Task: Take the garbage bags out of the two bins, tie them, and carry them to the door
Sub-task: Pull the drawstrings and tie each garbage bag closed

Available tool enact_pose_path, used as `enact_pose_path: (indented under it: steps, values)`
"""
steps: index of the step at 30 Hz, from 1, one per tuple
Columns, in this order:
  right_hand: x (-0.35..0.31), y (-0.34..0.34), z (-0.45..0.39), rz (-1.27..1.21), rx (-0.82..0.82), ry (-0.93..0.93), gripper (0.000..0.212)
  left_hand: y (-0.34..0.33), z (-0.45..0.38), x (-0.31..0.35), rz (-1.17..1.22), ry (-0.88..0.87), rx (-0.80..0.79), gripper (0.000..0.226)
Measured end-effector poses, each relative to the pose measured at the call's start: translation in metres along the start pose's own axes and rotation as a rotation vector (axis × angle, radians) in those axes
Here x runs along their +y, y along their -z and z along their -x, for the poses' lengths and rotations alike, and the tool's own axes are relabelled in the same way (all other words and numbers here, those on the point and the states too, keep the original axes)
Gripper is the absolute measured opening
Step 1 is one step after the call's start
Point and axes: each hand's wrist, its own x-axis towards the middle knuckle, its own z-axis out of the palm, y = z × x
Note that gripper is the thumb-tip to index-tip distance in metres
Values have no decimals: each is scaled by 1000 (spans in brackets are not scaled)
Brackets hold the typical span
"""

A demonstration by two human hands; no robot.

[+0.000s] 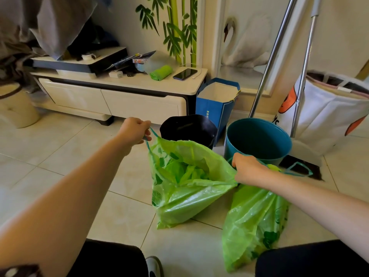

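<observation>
The left hand [135,129] is curled tight round the teal drawstring [148,140] at the far-left corner of the open green bag [185,188], which stands on the tiled floor [65,156] with its mouth pulled wide. The right hand [246,169] pinches the opposite corner of the same mouth, and a loop of teal string trails past its knuckles. Beneath the right forearm lies a second green bag [253,222], its neck gathered, slumped on the tiles. Just behind the open bag stand the two bins: the black bin [187,126] close to the bag's rear rim, and the teal bin [257,136] beside it, bare inside. A blue paper bag [217,100] fills the gap between the bins and the low cabinet [111,96]. Two metal poles [273,56] and a white laundry basket [329,108] crowd the right side. Open floor lies to the left of the bags.
</observation>
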Motion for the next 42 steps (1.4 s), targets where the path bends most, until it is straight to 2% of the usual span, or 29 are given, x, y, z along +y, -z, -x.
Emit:
enact_pose_path:
  steps: [2,4,7,9,10,12,14,15,18,21,24,29,32,34,37,40,42]
  values:
    - [-4,-1,4,209,-73,26,6,4,-2,1,92,22,54,26]
    - [-8,2,8,374,-174,2,4,8,-3,0,127,28,88,26]
    - [0,4,2,413,-393,-93,9,9,-1,-1,135,31,101,25]
    - [5,-1,-3,406,-569,-208,28,10,0,0,135,31,105,25]
    - [7,-1,-5,372,-573,-224,32,10,0,1,134,32,104,25]
    - [8,3,-7,189,-385,-203,30,10,1,3,136,38,94,25]
    - [9,7,-11,-193,-197,-175,23,10,3,5,143,40,75,23]
    - [8,9,-12,-413,-155,-167,20,9,4,7,149,37,61,23]
    - [-6,16,-9,-957,-119,-80,16,8,8,14,175,8,15,24]
    - [-27,26,0,-1316,-180,55,15,8,13,26,220,-51,9,27]
    - [-50,40,11,-1407,-183,191,10,7,17,41,268,-123,31,26]
    - [-78,75,29,-1419,-37,462,24,3,32,62,359,-266,24,27]
    - [-86,92,38,-1357,72,609,29,5,45,77,434,-379,89,25]
    - [-87,102,42,-1405,136,700,32,8,53,89,506,-479,127,24]
    - [-87,107,42,-1510,161,674,26,3,61,95,511,-488,116,17]
    - [-87,99,45,-1425,223,539,20,-7,71,90,492,-383,70,14]
    - [-84,101,46,-1412,289,583,20,-6,77,95,501,-445,73,12]
